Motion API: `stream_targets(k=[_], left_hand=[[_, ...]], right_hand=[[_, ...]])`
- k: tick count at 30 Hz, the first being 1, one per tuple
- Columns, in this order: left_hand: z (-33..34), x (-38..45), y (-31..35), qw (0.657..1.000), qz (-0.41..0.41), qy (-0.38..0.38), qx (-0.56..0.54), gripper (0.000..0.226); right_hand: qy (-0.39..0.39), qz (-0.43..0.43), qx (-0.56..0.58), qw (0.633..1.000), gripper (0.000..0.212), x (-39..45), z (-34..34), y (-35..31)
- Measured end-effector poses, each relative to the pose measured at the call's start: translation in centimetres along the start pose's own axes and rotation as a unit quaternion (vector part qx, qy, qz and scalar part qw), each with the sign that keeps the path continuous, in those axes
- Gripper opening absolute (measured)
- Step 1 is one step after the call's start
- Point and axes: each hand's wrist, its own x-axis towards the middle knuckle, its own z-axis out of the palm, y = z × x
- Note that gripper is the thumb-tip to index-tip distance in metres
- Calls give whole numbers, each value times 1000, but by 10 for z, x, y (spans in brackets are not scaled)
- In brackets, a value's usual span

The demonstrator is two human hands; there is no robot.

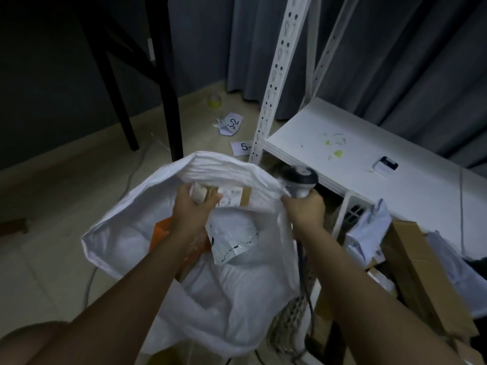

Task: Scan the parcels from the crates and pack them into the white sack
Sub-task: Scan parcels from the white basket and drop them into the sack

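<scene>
Currently: two hands at one white sack point(126, 233).
Left hand point(193, 204) grips one labelled cardboard parcel point(234, 197) over the mouth; right hand point(303, 209) clenches one scanner point(299, 179) and sack rim.

two paper slips on the floor carry handwriting. crumpled paper slip point(231, 124): black marks ending in "2", maybe "5-2"; first character unclear. flat paper slip point(241, 148), partly behind the white rack post point(266, 111): "5-", rest hidden. label on the brown parcel point(232, 197) at the sack mouth: print too blurred to read. grey mailer point(232, 245): black marks, illegible.
</scene>
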Motion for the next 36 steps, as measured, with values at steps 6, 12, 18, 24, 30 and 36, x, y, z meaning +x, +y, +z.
stream_targets(k=[6, 12, 18, 24, 30, 36], left_hand=[[16, 41, 25, 995, 80, 27, -43, 56], [18, 47, -16, 999, 43, 9, 14, 52], [22, 57, -39, 919, -39, -125, 372, 76], [14, 32, -14, 964, 26, -119, 238, 60], [-1, -34, 30, 990, 61, -90, 90, 25], [10, -121, 73, 985, 97, -143, 23, 26]], right_hand=[[4, -76, 79, 994, 34, 26, 8, -73], [-33, -48, 102, 993, 32, 27, 36, -80], [-114, 5, 197, 974, 28, 13, 36, -73], [-101, 83, 236, 963, 22, -8, 8, -56], [-131, 122, 287, 941, 7, -60, -56, -50], [-162, 102, 357, 914, 3, -128, -146, -26]])
